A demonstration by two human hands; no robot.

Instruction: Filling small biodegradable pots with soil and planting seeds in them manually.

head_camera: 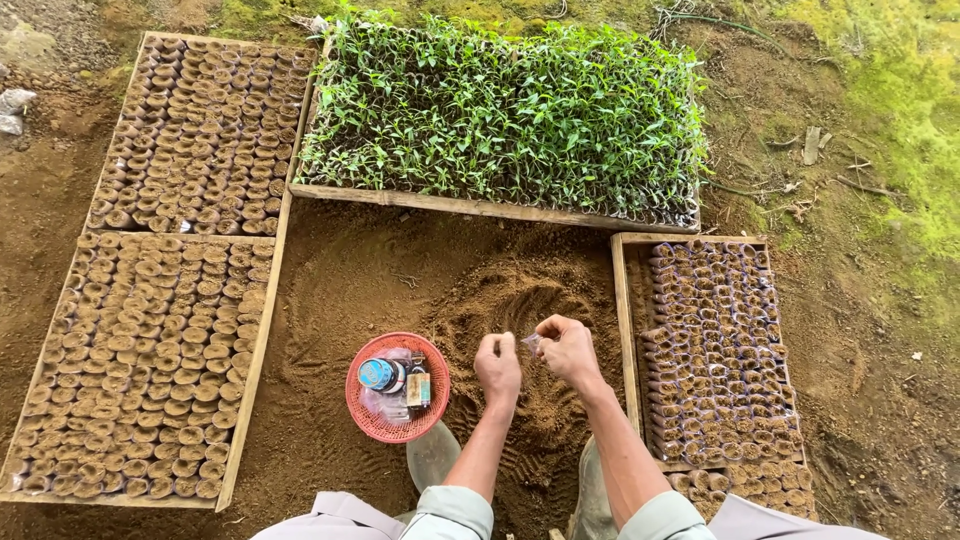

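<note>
Two bare hands meet over a mound of loose brown soil [520, 300]: the left hand [497, 368] is curled nearly closed, knuckles up, and whether it grips anything I cannot tell; the right hand [570, 350] pinches a small clear plastic sleeve [531, 343] between thumb and fingertips, held just between the two hands, above the soil. Such a flimsy sleeve could slip or crumple in that light pinch, I judge, and soil would spill past its mouth if it sags. Just left of the left hand sits a red basket [372, 420] with a blue-lidded tin and small bottles; a careless elbow could tip it. Close to the right of the right hand runs the wooden edge of a tray of filled sleeves [715, 350], part full, near enough for a wrist to knock the rows. Beyond the hands lies a tray of green seedlings [500, 110], and far to the left two trays of filled pots [160, 330]. Open room is the bare soil patch ahead of the hands, hemmed by wooden frames on three sides.
</note>
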